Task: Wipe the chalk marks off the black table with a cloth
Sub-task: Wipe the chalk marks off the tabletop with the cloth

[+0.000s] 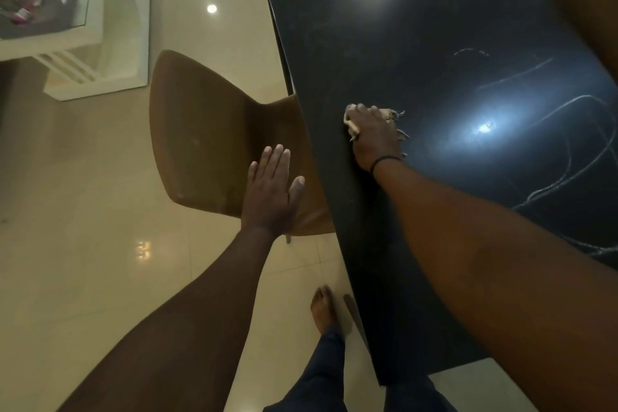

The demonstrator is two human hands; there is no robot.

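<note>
— One cloth (391, 114) is all we count, bunched under our right hand (373, 139) on the black table (384, 43), near its left edge; frayed ends poke out past the fingers (359, 110).

— Are we gripping it?

— Yes, our fingers curl down over it. Several chalk marks (548, 130) loop just to its right, apart from it.

— And our left hand (269, 191)?

— Flat, fingers straight, over the one brown chair (200, 137) beside the table. One bare foot (322, 309) shows on the tiled floor (83, 261).
</note>
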